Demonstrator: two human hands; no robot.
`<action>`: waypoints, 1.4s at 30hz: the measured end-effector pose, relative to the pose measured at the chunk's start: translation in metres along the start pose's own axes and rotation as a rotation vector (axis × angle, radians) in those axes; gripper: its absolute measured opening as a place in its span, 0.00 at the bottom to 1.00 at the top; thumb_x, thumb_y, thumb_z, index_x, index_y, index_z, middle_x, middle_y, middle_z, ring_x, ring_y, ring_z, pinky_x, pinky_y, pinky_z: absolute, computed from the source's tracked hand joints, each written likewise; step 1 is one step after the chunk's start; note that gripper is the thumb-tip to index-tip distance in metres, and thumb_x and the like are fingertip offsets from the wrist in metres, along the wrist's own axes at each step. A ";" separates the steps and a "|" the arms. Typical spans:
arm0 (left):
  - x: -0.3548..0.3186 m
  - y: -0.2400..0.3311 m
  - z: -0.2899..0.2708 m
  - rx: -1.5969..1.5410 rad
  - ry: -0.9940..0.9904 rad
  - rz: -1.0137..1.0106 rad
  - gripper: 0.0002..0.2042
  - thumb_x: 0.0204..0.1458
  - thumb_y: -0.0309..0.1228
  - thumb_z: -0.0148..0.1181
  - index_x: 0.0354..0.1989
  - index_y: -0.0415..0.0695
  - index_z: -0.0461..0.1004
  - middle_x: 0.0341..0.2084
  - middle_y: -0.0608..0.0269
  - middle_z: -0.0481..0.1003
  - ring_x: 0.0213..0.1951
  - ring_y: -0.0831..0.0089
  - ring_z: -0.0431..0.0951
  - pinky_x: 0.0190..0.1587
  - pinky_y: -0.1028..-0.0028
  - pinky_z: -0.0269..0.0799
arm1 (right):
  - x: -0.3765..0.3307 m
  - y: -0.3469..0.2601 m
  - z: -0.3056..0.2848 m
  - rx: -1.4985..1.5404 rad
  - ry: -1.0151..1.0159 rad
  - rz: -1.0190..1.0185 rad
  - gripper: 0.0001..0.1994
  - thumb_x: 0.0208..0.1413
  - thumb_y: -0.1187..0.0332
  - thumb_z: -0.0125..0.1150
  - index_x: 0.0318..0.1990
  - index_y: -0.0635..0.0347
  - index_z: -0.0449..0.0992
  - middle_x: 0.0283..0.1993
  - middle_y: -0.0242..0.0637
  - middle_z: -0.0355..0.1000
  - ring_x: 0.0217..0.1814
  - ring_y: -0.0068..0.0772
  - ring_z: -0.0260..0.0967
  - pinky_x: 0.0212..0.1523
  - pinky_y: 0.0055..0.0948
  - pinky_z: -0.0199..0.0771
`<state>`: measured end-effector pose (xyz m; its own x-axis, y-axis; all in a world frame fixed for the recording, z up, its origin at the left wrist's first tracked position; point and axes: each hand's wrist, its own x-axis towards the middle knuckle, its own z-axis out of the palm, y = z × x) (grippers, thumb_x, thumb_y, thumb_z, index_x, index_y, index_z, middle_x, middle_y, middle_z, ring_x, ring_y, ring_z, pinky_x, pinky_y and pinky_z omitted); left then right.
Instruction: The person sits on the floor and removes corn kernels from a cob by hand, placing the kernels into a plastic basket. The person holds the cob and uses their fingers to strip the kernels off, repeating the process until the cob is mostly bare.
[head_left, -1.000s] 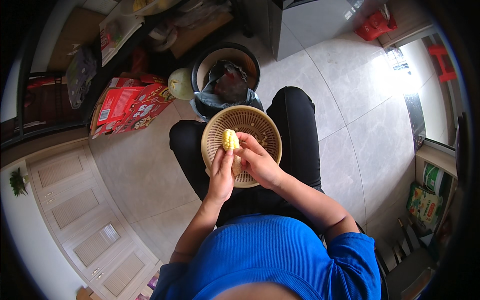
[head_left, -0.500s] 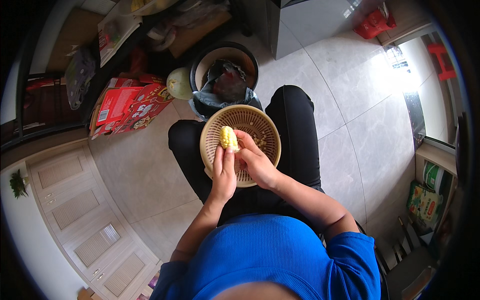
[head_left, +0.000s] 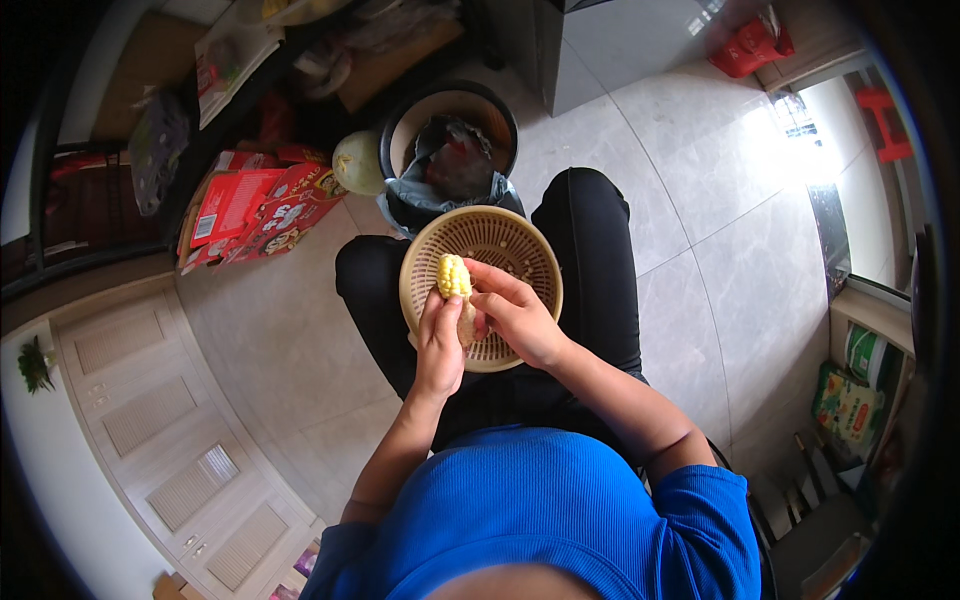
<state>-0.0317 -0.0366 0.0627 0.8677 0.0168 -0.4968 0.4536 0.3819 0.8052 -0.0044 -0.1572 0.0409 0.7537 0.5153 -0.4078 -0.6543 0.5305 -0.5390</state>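
A corn cob [head_left: 453,276] with yellow kernels at its far end is held over a tan plastic basket [head_left: 412,262]. Its near part looks bare and pale between my hands. My left hand [head_left: 440,340] is closed round the cob's lower left side, thumb along it. From the right, my right hand [head_left: 512,315] presses its fingers and thumb against the cob; some of its fingertips are hidden. Loose kernels [head_left: 522,270] lie on the slotted bottom of the basket, which rests on my lap between my black-trousered legs.
Beyond the basket stands a round bin [head_left: 505,125] with a dark bag in it. To its left are a pale green melon [head_left: 358,163] and a red cardboard box [head_left: 265,215]. A dark shelf is at the far left, cabinet doors [head_left: 180,430] at the near left.
The cob has shifted slightly left in my hands and more of its bare part shows. My right fingers have moved a little along its side.
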 end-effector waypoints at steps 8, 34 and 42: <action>0.002 -0.024 -0.017 0.112 0.042 0.032 0.19 0.58 0.33 0.35 0.57 0.39 0.55 0.49 0.60 0.63 0.51 0.75 0.64 0.54 0.74 0.59 | 0.004 0.012 -0.001 0.072 0.067 0.102 0.19 0.56 0.70 0.45 0.56 0.60 0.61 0.36 0.28 0.67 0.25 0.13 0.59 0.26 0.16 0.64; 0.004 -0.017 -0.011 0.141 0.049 0.091 0.21 0.61 0.38 0.35 0.58 0.38 0.55 0.53 0.58 0.61 0.55 0.72 0.61 0.57 0.74 0.57 | 0.002 0.001 0.008 -0.124 0.045 0.031 0.23 0.58 0.66 0.50 0.59 0.62 0.56 0.48 0.30 0.67 0.29 0.10 0.60 0.26 0.11 0.62; 0.003 -0.020 -0.010 0.195 0.074 0.118 0.21 0.61 0.38 0.35 0.58 0.38 0.55 0.53 0.59 0.61 0.54 0.73 0.62 0.56 0.75 0.57 | 0.002 0.003 0.009 -0.145 0.089 0.063 0.22 0.57 0.68 0.47 0.59 0.62 0.58 0.44 0.28 0.67 0.30 0.11 0.59 0.27 0.12 0.62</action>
<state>-0.0400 -0.0347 0.0414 0.9031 0.1216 -0.4119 0.3866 0.1875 0.9030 -0.0053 -0.1484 0.0444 0.7181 0.4795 -0.5043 -0.6896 0.3932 -0.6082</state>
